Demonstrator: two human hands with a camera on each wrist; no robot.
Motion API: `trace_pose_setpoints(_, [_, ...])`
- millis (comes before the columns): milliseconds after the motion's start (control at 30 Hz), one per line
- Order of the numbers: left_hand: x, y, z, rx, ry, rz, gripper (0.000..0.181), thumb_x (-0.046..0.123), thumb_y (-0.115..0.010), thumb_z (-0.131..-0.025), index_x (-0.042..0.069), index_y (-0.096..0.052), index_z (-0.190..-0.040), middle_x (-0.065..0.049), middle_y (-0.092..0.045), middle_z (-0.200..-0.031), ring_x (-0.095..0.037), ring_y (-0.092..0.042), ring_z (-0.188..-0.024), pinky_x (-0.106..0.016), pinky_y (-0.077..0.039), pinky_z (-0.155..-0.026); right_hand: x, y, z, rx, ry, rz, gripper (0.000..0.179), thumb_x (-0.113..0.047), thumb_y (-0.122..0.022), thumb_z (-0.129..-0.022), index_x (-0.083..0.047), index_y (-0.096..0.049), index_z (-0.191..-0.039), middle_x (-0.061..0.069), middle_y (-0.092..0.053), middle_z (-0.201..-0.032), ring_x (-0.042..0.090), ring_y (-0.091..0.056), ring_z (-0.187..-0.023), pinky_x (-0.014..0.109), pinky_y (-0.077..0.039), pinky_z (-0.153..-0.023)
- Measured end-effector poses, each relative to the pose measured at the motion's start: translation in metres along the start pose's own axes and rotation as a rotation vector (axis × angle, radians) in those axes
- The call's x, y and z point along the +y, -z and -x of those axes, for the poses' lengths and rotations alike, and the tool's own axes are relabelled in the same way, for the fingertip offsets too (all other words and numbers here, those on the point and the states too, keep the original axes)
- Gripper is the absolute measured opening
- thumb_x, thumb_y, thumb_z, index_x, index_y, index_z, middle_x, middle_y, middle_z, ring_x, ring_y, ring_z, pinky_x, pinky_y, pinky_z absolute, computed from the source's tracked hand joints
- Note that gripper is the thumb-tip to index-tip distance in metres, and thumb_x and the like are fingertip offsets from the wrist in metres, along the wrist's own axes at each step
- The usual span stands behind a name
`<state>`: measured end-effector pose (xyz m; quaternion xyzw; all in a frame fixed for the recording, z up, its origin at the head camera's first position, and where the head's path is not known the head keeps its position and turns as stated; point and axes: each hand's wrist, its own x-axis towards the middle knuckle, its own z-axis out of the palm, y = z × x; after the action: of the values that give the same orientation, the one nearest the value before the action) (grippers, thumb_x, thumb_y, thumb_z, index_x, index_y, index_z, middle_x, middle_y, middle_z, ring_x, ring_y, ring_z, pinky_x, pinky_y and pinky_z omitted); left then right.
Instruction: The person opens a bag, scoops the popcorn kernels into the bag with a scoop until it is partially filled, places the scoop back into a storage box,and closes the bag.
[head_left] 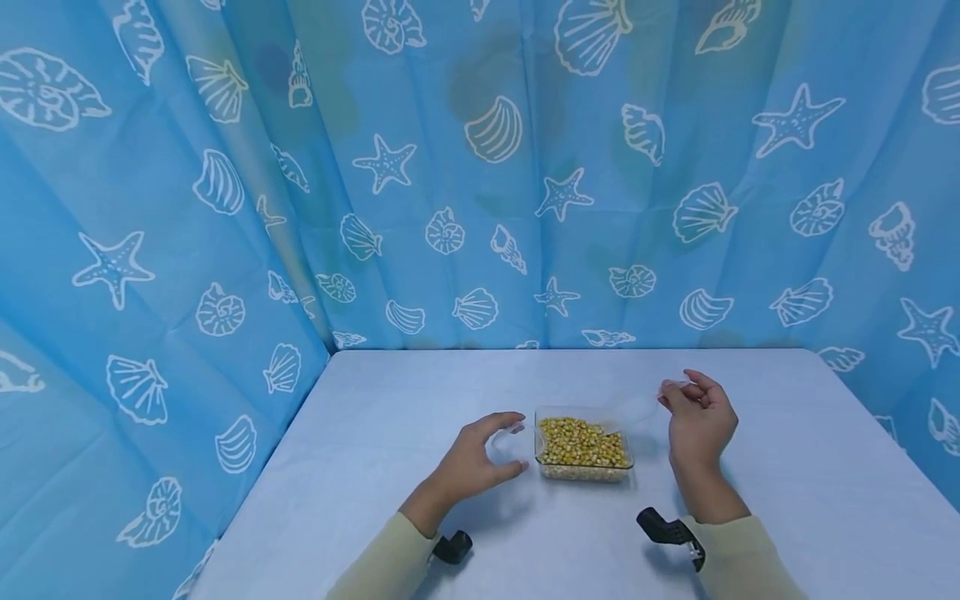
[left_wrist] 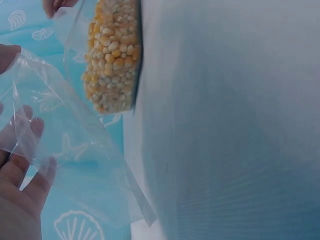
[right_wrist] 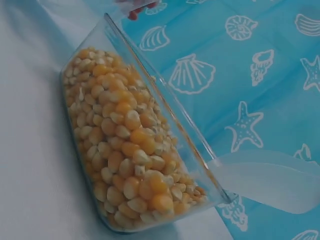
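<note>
A clear rectangular container (head_left: 586,475) of yellow corn kernels (right_wrist: 117,145) stands on the table between my hands. To its left, my left hand (head_left: 468,462) holds a clear plastic bag (left_wrist: 85,145), thumb and fingers spread apart around it. The bag's lower corner hangs down in the left wrist view. On the right, my right hand (head_left: 701,417) is raised above the table and pinches a translucent plastic spoon (right_wrist: 270,180). The wide part of the spoon overlaps the container's rim in the right wrist view.
A white cloth covers the table (head_left: 375,417). Blue curtains (head_left: 450,183) with shell and starfish prints hang behind the table and along its sides. Black camera mounts (head_left: 663,527) sit at both wrists, beside the light sleeves (head_left: 393,554).
</note>
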<state>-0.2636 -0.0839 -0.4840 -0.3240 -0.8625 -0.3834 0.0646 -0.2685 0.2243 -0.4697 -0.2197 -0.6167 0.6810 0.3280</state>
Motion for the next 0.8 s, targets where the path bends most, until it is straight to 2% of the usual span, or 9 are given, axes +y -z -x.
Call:
trace_pose_setpoints(200, [0.001,0.002,0.000,-0.012,0.066,-0.007,0.062,0.027,-0.079,-0.081,0.025,-0.053,-0.137,0.009,-0.059,-0.128,-0.013,-0.050,-0.125,-0.049,-0.039,-0.104,0.001,-0.004,0.005,-0.028,0.096,0.167,0.033,-0.015,-0.067,-0.093,-0.011,-0.062,-0.126,0.005,-0.061,-0.098,0.010,-0.065,-0.084,0.015,-0.052,-0.072])
trace_pose_setpoints(300, [0.001,0.002,-0.001,-0.012,0.074,-0.006,0.063,0.028,-0.079,-0.081,0.025,-0.052,-0.138,0.009,-0.059,-0.128,-0.014,-0.050,-0.126,-0.049,-0.038,-0.104,0.005,-0.007,0.007,-0.042,0.106,0.186,0.033,-0.016,-0.066,-0.093,-0.010,-0.062,-0.126,0.006,-0.061,-0.099,0.010,-0.065,-0.083,0.015,-0.052,-0.072])
trace_pose_setpoints(533, [-0.001,0.001,-0.002,-0.007,0.088,-0.006,0.063,0.028,-0.078,-0.081,0.027,-0.052,-0.138,0.010,-0.058,-0.130,-0.015,-0.049,-0.127,-0.051,-0.038,-0.104,0.012,-0.012,0.009,-0.069,0.015,0.142,0.035,-0.012,-0.066,-0.093,-0.010,-0.062,-0.128,0.006,-0.058,-0.099,0.011,-0.065,-0.085,0.016,-0.053,-0.071])
trace_pose_setpoints(800, [-0.003,0.000,-0.001,0.000,0.046,0.007,0.063,0.028,-0.078,-0.082,0.026,-0.052,-0.140,0.008,-0.056,-0.135,-0.015,-0.048,-0.129,-0.049,-0.039,-0.104,0.021,-0.019,0.012,-0.089,-0.055,0.116,0.035,-0.012,-0.067,-0.092,-0.008,-0.061,-0.126,0.007,-0.057,-0.099,0.011,-0.065,-0.082,0.017,-0.054,-0.069])
